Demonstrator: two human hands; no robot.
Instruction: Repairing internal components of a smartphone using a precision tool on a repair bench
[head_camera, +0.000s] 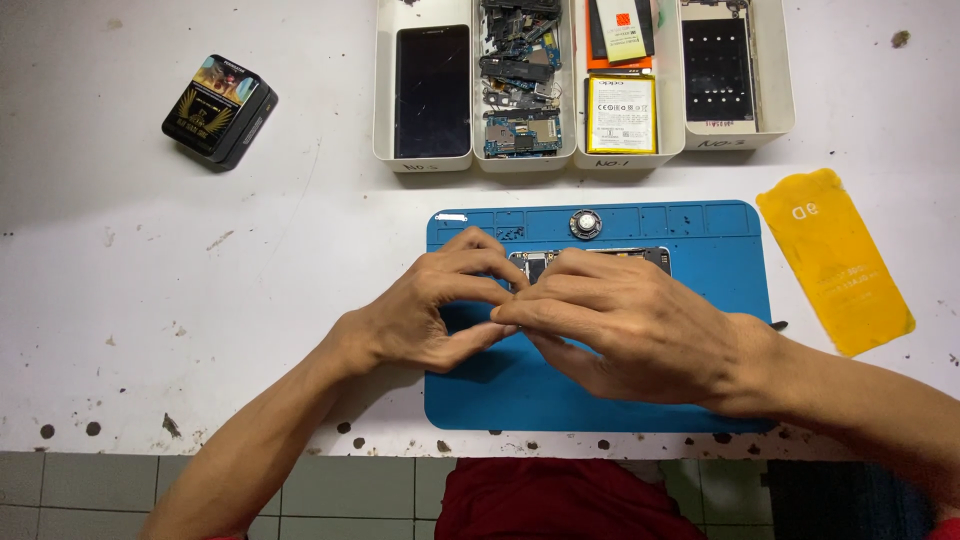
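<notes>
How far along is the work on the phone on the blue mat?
Done, it seems: the phone lies opened on the blue mat, and the white trays hold a screen, circuit boards and batteries. In hand: the left hand and right hand meet over the phone, fingertips pinching something too small to see. Left: a small round part lies loose on the mat, and the yellow film lies unused beside it.

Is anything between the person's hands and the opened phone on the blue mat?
Nothing visible: the left hand and right hand already rest on the opened phone on the blue mat.
</notes>
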